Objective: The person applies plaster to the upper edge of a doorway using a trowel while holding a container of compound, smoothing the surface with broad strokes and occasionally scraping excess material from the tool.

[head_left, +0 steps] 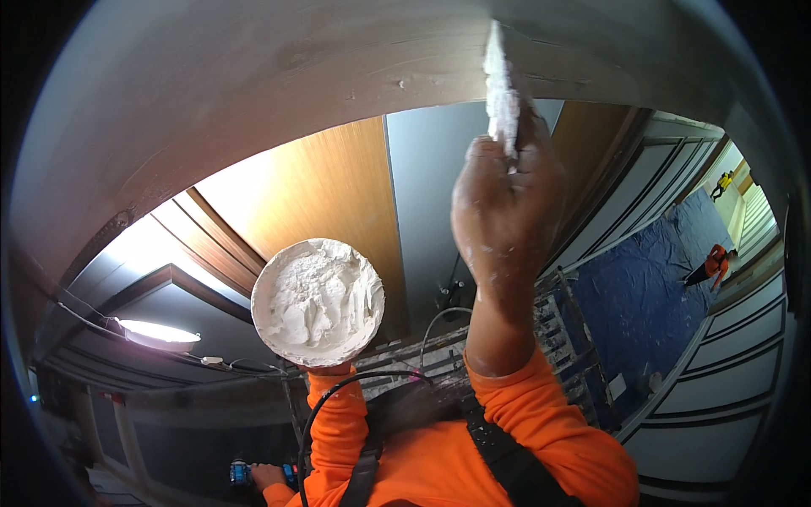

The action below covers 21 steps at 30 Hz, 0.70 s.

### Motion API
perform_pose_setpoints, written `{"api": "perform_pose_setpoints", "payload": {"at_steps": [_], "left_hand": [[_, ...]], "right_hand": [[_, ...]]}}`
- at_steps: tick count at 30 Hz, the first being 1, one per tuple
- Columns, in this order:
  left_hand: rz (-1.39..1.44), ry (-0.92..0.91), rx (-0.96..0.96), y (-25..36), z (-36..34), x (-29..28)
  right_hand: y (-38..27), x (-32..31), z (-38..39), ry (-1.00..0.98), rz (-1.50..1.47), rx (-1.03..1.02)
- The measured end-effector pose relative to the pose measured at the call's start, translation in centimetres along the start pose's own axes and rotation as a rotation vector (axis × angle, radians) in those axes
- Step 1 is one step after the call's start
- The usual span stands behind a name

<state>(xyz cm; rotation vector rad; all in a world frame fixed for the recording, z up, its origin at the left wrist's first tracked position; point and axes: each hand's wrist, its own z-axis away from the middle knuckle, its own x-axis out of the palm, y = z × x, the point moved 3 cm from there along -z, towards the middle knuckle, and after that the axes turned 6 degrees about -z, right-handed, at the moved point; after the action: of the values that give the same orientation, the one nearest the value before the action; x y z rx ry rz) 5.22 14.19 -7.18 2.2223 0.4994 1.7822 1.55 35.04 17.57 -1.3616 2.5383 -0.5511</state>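
Note:
My right hand (507, 203), flecked with white, grips a putty knife (501, 97) loaded with white filler. The blade is raised against the curved grey-white ceiling surface (338, 72), seen almost edge-on. Lower and to the left, a round bowl (263, 331) full of thick white filler (319, 300) rests on my left hand (334, 369). Only a bit of that hand shows under the bowl; its fingers are hidden. The filler's top is ridged and uneven. Both my arms wear orange sleeves.
A lit white lamp (159, 335) hangs on a cable at left. Below me is scaffold planking (553, 338); a blue sheet (629, 304) covers the floor. Another person in orange (716, 266) stands far right. A hand (269, 475) near a blue tool (241, 473) shows lower left.

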Motion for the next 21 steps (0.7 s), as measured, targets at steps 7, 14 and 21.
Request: {"api": "perform_pose_setpoints", "payload": {"at_steps": [7, 14, 21], "left_hand": [[0.04, 0.119, 0.153, 0.2, -0.2, 1.9], [0.017, 0.123, 0.143, 0.8, 0.0, 1.9], [0.11, 0.206, 0.332, 0.7, 0.6, 1.3]], "right_hand": [[-2.5, 2.9, 0.8, -0.108, -0.002, -0.121], [-3.6, 5.1, 3.7, -0.511, -0.858, 0.477], [2.0, 5.6, 8.3, -0.634, -1.558, 1.51]]}}
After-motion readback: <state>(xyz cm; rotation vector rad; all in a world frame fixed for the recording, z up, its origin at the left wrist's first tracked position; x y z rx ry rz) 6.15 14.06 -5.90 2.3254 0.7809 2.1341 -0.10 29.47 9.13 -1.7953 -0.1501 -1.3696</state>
